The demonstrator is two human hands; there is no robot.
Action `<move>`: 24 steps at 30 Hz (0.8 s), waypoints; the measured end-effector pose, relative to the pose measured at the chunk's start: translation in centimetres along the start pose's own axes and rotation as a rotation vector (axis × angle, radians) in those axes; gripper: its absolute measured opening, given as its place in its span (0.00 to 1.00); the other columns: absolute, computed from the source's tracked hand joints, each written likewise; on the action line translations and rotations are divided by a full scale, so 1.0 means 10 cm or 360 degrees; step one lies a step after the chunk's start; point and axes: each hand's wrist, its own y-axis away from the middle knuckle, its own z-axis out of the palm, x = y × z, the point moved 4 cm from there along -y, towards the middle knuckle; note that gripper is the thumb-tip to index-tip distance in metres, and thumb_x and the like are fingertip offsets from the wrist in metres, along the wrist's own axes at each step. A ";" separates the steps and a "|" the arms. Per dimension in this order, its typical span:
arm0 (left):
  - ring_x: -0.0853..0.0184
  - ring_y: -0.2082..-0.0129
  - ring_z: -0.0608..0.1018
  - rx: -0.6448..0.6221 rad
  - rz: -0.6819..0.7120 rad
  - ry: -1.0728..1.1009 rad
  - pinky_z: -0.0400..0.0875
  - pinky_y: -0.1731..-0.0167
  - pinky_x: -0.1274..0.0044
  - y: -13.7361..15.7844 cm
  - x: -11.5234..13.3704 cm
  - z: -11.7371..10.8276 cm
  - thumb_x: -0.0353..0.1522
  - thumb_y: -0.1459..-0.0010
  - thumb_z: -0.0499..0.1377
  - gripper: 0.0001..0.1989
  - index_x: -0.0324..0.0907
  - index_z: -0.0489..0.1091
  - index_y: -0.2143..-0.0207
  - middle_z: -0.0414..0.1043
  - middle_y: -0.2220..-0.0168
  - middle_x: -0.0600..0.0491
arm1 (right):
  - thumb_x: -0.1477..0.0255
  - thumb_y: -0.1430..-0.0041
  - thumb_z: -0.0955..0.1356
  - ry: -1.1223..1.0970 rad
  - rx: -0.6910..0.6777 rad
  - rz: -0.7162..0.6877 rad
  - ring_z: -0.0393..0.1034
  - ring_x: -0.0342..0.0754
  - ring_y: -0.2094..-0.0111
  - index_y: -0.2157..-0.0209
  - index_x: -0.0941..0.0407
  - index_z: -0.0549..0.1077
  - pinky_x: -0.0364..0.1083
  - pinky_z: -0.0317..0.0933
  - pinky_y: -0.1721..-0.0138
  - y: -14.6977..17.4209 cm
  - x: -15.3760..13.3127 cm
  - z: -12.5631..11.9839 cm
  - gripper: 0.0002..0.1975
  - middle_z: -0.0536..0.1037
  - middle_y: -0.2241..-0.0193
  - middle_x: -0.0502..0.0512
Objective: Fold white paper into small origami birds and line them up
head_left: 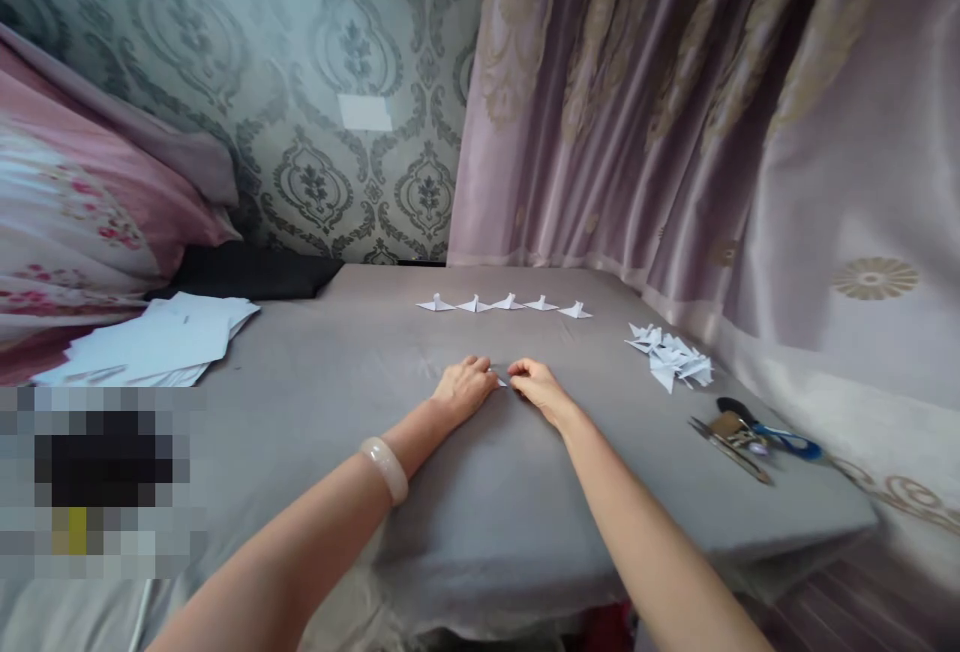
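Observation:
My left hand (466, 386) rests on the table with its fingers bent over a small piece of folded white paper (502, 383). Only a tip and an edge of that paper show; my fingers hide the rest. Just to the right, my right hand (537, 388) has its thumb and fingers drawn together close to the paper's tip. What those fingertips hold, if anything, is hidden. Beyond both hands stand several white folded-paper figures with pointed wings (510, 302), lined up in a row.
A grey cloth covers the table (315, 432). To the right lie a heap of folded white paper (675, 360), blue-handled scissors (787, 440) and a slim pointed tool (731, 452). White sheets (165, 337) are stacked at left, by a black flat item (251, 272). Curtains (600, 102) hang behind.

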 end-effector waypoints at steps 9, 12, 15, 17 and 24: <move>0.62 0.54 0.74 0.0061 -0.0199 0.0405 0.72 0.55 0.65 -0.08 0.16 0.02 0.37 0.37 0.57 0.16 0.40 0.67 0.49 0.68 0.49 0.46 | 0.66 0.37 0.66 -0.0037 0.0105 -0.0203 0.70 0.51 0.55 0.49 0.58 0.68 0.54 0.68 0.56 0.04 0.10 0.03 0.17 0.71 0.51 0.58; 0.61 0.54 0.74 0.0178 -0.0336 0.0714 0.73 0.56 0.64 -0.09 0.10 -0.05 0.36 0.38 0.57 0.17 0.40 0.66 0.48 0.68 0.49 0.45 | 0.66 0.37 0.66 -0.0103 0.0130 -0.0216 0.70 0.51 0.55 0.49 0.58 0.68 0.54 0.68 0.56 0.07 0.07 0.01 0.17 0.71 0.50 0.58; 0.59 0.56 0.75 0.0300 -0.0511 0.1139 0.73 0.58 0.66 0.03 0.00 -0.10 0.38 0.38 0.57 0.17 0.38 0.68 0.51 0.70 0.51 0.48 | 0.66 0.37 0.66 -0.0193 0.0109 -0.0219 0.70 0.50 0.56 0.50 0.58 0.69 0.53 0.68 0.57 0.09 0.04 -0.01 0.17 0.72 0.51 0.58; 0.61 0.61 0.76 0.0376 -0.0586 0.1465 0.72 0.62 0.71 0.16 -0.06 -0.12 0.42 0.38 0.55 0.19 0.34 0.72 0.58 0.74 0.60 0.47 | 0.64 0.37 0.66 -0.0261 0.0071 -0.0230 0.71 0.48 0.58 0.53 0.58 0.71 0.51 0.68 0.58 0.11 0.02 -0.02 0.15 0.74 0.54 0.57; 0.67 0.65 0.77 0.0423 -0.0658 0.2414 0.70 0.65 0.76 0.42 -0.21 -0.11 0.44 0.50 0.63 0.19 0.37 0.73 0.64 0.75 0.63 0.45 | 0.54 0.44 0.65 -0.0443 -0.0178 -0.0373 0.73 0.47 0.64 0.60 0.57 0.77 0.43 0.64 0.65 0.21 -0.24 0.05 0.21 0.79 0.63 0.57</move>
